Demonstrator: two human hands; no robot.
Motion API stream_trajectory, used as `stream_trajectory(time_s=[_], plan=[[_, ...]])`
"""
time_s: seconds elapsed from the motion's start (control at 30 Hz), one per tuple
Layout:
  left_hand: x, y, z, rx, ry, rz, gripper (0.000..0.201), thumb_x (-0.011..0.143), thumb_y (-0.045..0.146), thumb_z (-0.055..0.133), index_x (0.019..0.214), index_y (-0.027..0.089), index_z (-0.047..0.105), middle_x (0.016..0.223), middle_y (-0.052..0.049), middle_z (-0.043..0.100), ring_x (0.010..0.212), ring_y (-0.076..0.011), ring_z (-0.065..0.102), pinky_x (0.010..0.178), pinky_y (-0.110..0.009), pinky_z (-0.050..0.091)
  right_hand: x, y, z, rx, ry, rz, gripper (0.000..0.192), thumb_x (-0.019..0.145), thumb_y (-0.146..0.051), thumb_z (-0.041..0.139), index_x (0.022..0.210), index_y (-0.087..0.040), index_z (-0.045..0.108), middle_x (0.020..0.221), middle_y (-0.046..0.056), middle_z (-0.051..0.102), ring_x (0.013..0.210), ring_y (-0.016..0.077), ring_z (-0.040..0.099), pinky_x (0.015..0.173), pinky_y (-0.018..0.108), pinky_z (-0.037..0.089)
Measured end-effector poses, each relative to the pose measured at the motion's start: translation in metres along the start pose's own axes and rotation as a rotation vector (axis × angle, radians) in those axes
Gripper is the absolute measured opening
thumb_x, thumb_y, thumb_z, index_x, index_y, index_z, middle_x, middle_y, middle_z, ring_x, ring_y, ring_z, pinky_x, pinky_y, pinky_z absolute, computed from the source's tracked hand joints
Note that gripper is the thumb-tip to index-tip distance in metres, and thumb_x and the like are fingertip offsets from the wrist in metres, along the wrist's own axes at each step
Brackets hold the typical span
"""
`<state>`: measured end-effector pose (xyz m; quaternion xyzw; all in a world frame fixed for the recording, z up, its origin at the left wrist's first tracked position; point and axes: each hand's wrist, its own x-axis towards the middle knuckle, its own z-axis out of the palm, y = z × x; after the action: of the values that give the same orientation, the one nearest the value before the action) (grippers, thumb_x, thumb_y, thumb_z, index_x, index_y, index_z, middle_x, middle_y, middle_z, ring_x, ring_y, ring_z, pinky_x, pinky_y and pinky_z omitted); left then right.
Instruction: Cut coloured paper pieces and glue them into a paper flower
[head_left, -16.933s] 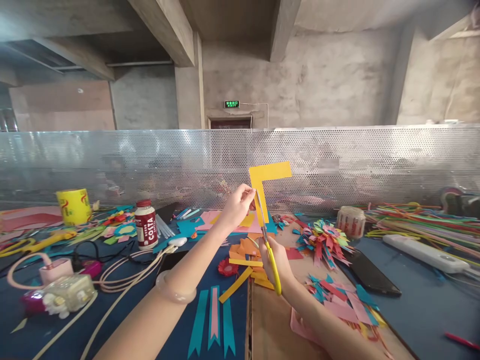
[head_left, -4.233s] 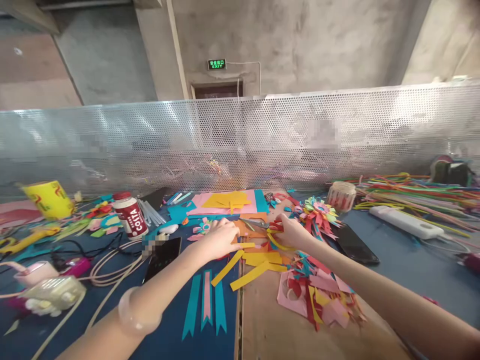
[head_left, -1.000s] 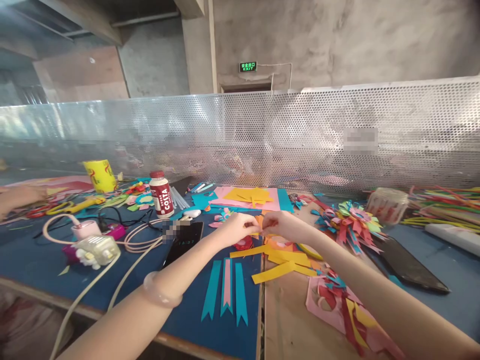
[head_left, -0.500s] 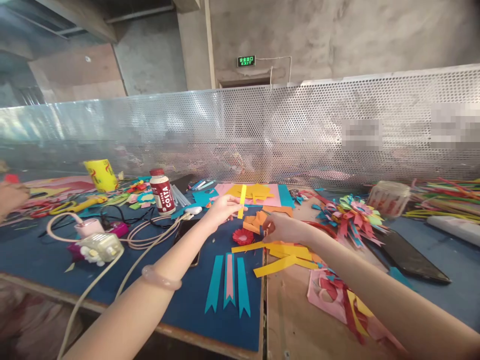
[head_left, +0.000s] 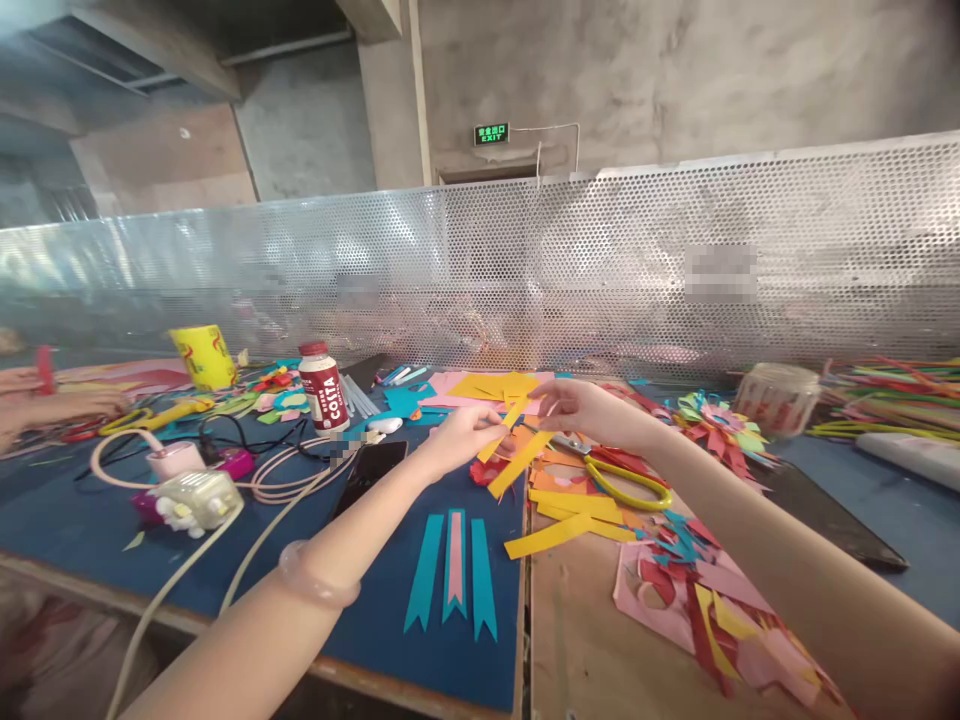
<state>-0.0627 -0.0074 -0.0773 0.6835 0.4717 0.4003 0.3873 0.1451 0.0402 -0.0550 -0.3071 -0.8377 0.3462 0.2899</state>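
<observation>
My left hand (head_left: pixel 466 440) pinches a narrow yellow paper strip (head_left: pixel 492 446), which slants up to the right. My right hand (head_left: pixel 576 408) is close by on the right, its fingers closed at the upper end of a second yellow strip (head_left: pixel 516 468). The two strips lie nearly side by side. Beneath them a red paper flower (head_left: pixel 484 472) is partly covered. Yellow-handled scissors (head_left: pixel 628 488) rest below my right hand. More yellow strips (head_left: pixel 574 530) are on the brown board. Nearer me, blue notched strips (head_left: pixel 484 580) lie in a row, the middle one with a pink strip (head_left: pixel 456 555) on it.
A Costa bottle (head_left: pixel 322 388), a dark phone (head_left: pixel 371 472) and a charger with cables (head_left: pixel 196 498) stand or lie to the left. Paper scraps (head_left: pixel 675 600), a second phone (head_left: pixel 832 515) and a clear jar (head_left: pixel 778 398) are right. Another person's hand (head_left: pixel 60 400) shows far left.
My right hand has moved up from the orange paper and now has a yellow strip, uncovering the scissors. My left hand has come slightly right and lower, its strip tilting from upright to slanted.
</observation>
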Motion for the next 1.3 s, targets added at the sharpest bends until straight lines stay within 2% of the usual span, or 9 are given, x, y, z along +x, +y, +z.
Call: stream_trajectory(time_s=[0.13,0.33,0.5,0.57,0.7,0.77,0.87,1.1,1.3], plan=[[-0.008,0.010,0.009,-0.168,-0.165,-0.102,0.014,0.079,0.027,0.053,0.085,0.015,0.055,0.081,-0.010,0.069,0.070,-0.0203,0.067,0.063,-0.034,0.052,0.003,-0.001,0.008,0.023,0.250,-0.019,0.046,0.072,-0.023,0.062,0.114,-0.020,0.045,0.109,0.007,0.055,0.073,0.0112,0.059,0.061,0.025,0.049],[-0.012,0.013,0.014,-0.325,-0.237,-0.107,0.021,0.082,0.030,0.050,0.093,0.014,0.055,0.086,-0.013,0.066,0.066,-0.0181,0.065,0.059,-0.030,0.051,0.007,0.001,0.014,0.042,0.233,-0.052,0.027,0.075,-0.015,0.057,0.102,-0.015,0.050,0.081,0.004,0.064,0.078,0.0137,0.061,0.074,0.028,0.049],[-0.009,0.008,0.012,-0.271,-0.177,-0.114,0.013,0.080,0.027,0.052,0.087,0.015,0.051,0.073,-0.005,0.062,0.056,-0.0114,0.060,0.049,-0.022,0.044,0.003,-0.019,0.004,-0.363,0.357,0.040,0.029,0.075,-0.026,0.061,0.101,-0.014,0.056,0.092,0.007,0.063,0.074,0.0146,0.058,0.069,0.029,0.046],[-0.007,0.007,0.011,-0.284,-0.082,-0.111,0.009,0.082,0.023,0.048,0.085,0.015,0.049,0.073,-0.003,0.060,0.051,-0.0090,0.057,0.045,-0.021,0.041,-0.006,-0.028,0.000,-0.518,0.250,0.115,0.028,0.072,-0.033,0.063,0.094,-0.014,0.059,0.089,0.007,0.064,0.073,0.0162,0.057,0.066,0.029,0.044],[-0.002,0.004,0.011,-0.314,0.073,-0.121,0.010,0.083,0.018,0.042,0.091,0.014,0.047,0.079,-0.003,0.058,0.047,-0.0059,0.052,0.041,-0.019,0.036,-0.031,-0.022,0.011,-0.554,-0.149,0.243,0.043,0.062,-0.048,0.069,0.091,-0.018,0.060,0.085,0.006,0.063,0.071,0.0182,0.055,0.060,0.028,0.041],[0.000,0.000,0.013,-0.313,0.081,-0.132,0.010,0.083,0.018,0.041,0.090,0.015,0.046,0.080,-0.003,0.059,0.046,-0.0059,0.051,0.039,-0.019,0.034,-0.041,-0.010,0.023,-0.564,-0.211,0.215,0.054,0.056,-0.051,0.071,0.096,-0.018,0.058,0.096,0.009,0.060,0.082,0.0221,0.054,0.065,0.030,0.042],[0.001,-0.005,0.016,-0.298,0.053,-0.120,0.005,0.081,0.018,0.042,0.084,0.015,0.046,0.078,-0.004,0.060,0.045,-0.0061,0.051,0.039,-0.019,0.033,-0.049,0.005,0.036,-0.607,-0.230,0.172,0.059,0.053,-0.053,0.072,0.097,-0.017,0.057,0.105,0.011,0.056,0.098,0.0282,0.048,0.075,0.035,0.040],[0.001,-0.009,0.020,-0.255,0.012,-0.089,0.006,0.081,0.022,0.043,0.080,0.016,0.045,0.084,-0.005,0.062,0.045,-0.0065,0.052,0.041,-0.020,0.035,-0.053,0.011,0.035,-0.457,-0.244,0.199,0.037,0.060,-0.034,0.072,0.090,-0.020,0.057,0.087,0.002,0.061,0.076,0.0174,0.053,0.064,0.027,0.039],[0.000,-0.008,0.024,-0.260,0.035,-0.096,0.005,0.080,0.020,0.044,0.078,0.016,0.046,0.077,-0.003,0.062,0.046,-0.0078,0.054,0.042,-0.020,0.035,-0.053,0.014,0.036,-0.428,-0.283,0.210,0.024,0.064,-0.027,0.070,0.084,-0.019,0.059,0.089,0.001,0.061,0.076,0.0146,0.053,0.063,0.024,0.038]])
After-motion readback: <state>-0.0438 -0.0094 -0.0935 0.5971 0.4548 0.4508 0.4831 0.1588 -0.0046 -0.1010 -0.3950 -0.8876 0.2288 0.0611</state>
